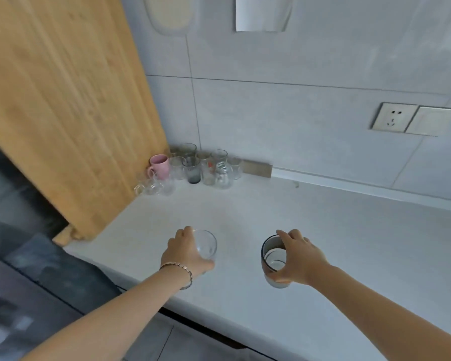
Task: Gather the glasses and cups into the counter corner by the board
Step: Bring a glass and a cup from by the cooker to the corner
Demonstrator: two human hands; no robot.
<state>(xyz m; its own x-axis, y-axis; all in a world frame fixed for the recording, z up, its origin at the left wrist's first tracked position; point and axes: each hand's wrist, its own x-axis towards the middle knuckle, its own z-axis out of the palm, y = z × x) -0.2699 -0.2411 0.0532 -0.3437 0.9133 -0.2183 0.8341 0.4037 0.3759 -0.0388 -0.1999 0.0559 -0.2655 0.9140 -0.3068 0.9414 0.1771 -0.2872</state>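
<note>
My left hand (184, 250) grips a clear glass (206, 244) from its left side, over the near part of the white counter (323, 230). My right hand (298, 256) holds a dark-rimmed cup (272, 256) with a white inside, thumb low and fingers at the rim. In the far corner, next to the tall wooden board (63, 100), stands a cluster of several clear glasses (208, 168), a pink mug (160, 165), a grey tinted glass (193, 170) and small glass cups (154, 186).
A tiled wall runs behind the counter, with a socket (393, 117) and switch plate (430, 121) at the right. A small wooden block (257, 169) lies against the wall beside the glasses. A dark surface lies left of the counter's edge.
</note>
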